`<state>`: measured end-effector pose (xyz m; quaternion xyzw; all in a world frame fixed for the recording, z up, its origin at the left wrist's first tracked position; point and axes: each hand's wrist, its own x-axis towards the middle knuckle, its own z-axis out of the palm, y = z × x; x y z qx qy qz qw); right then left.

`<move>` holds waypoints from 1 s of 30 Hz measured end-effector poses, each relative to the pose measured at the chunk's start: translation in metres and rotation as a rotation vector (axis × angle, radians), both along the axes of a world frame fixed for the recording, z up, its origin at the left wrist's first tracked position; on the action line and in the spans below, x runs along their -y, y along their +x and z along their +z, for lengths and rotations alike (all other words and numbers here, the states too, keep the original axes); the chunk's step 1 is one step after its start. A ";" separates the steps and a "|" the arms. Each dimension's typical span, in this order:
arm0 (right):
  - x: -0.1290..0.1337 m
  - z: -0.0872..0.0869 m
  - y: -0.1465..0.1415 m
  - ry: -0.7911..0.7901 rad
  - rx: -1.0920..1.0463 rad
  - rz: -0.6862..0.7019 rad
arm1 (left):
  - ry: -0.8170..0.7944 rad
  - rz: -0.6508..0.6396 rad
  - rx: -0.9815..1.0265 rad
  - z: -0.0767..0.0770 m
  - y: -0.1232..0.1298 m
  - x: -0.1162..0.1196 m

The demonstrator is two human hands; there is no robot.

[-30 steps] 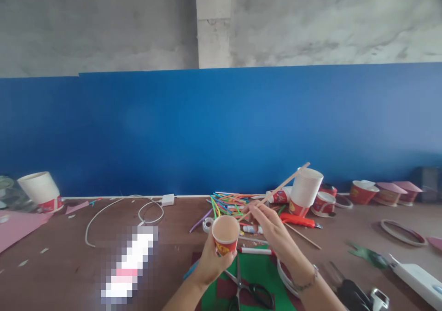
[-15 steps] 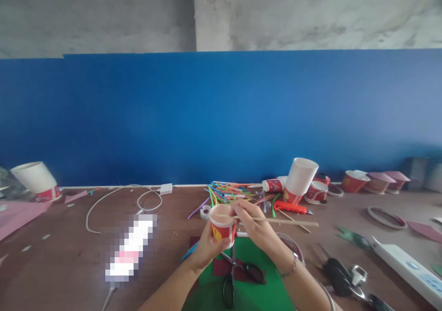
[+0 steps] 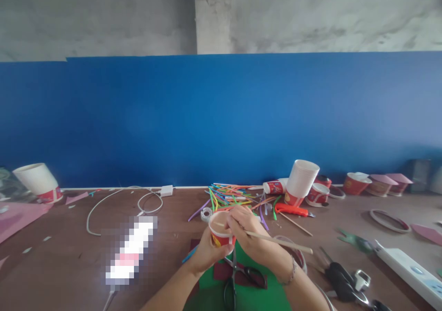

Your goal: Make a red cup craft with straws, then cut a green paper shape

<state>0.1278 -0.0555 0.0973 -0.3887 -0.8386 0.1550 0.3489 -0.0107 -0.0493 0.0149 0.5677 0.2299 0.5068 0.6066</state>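
My left hand (image 3: 206, 252) is wrapped round a red and white paper cup (image 3: 221, 240), its mouth tilted up toward me. In my right hand (image 3: 243, 230) is a thin wooden chopstick (image 3: 283, 243). One end of the stick reaches over or into the cup's mouth; the other points out to the right. My right fingers hide part of the cup's rim. Just below the cup lie black-handled scissors (image 3: 235, 274) on a green sheet (image 3: 210, 297) with a dark red piece. Beside the cup stands a tape roll (image 3: 206, 214).
Coloured pipe cleaners (image 3: 231, 193) are heaped behind the cup. Stacked white cups (image 3: 301, 182) and an orange utility knife (image 3: 292, 210) are to the right. Farther right lie pliers (image 3: 345, 279) and a power strip (image 3: 407, 269). A blurred-out phone-like object (image 3: 131, 251) lies left.
My right hand has moved slightly down and left over the cup's rim. The chopstick's outer end has swung downward. My left hand keeps its hold on the cup.
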 end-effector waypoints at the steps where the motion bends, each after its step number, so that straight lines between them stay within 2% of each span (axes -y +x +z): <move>1: 0.000 0.000 -0.001 0.013 0.019 0.013 | -0.008 -0.010 -0.001 -0.001 0.001 0.001; 7: 0.004 0.007 -0.001 0.089 0.104 0.052 | -0.003 -0.012 0.002 0.002 0.000 -0.001; 11: 0.005 0.010 0.010 0.183 -0.089 -0.069 | -0.066 0.009 0.052 -0.002 -0.005 -0.007; 13: 0.005 0.007 0.010 0.210 -0.125 -0.074 | -0.091 0.002 0.079 -0.005 -0.003 -0.007; 16: 0.005 0.001 0.000 0.169 -0.005 -0.062 | -0.074 -0.037 0.093 -0.007 0.002 -0.002; 20: 0.002 -0.005 0.000 0.020 0.078 -0.052 | -0.074 -0.041 0.106 -0.004 0.004 -0.001; 22: -0.004 -0.006 0.014 -0.130 0.039 0.072 | -0.109 -0.024 0.110 -0.002 0.000 -0.004; 24: -0.015 -0.007 0.029 -0.385 -0.062 0.238 | -0.174 -0.051 0.098 -0.001 -0.004 -0.006; 25: -0.020 -0.009 0.034 -0.507 -0.186 0.215 | -0.208 -0.091 0.089 0.000 -0.006 -0.006; 27: -0.030 -0.015 0.037 -0.664 -0.415 0.010 | -0.257 -0.208 0.067 0.001 -0.008 -0.006; 28: -0.034 -0.020 0.034 -0.701 -0.451 -0.089 | -0.270 -0.271 0.052 0.001 -0.008 -0.004; 30: -0.037 -0.029 0.023 -0.777 -0.434 -0.103 | -0.275 -0.378 0.005 0.001 -0.008 -0.002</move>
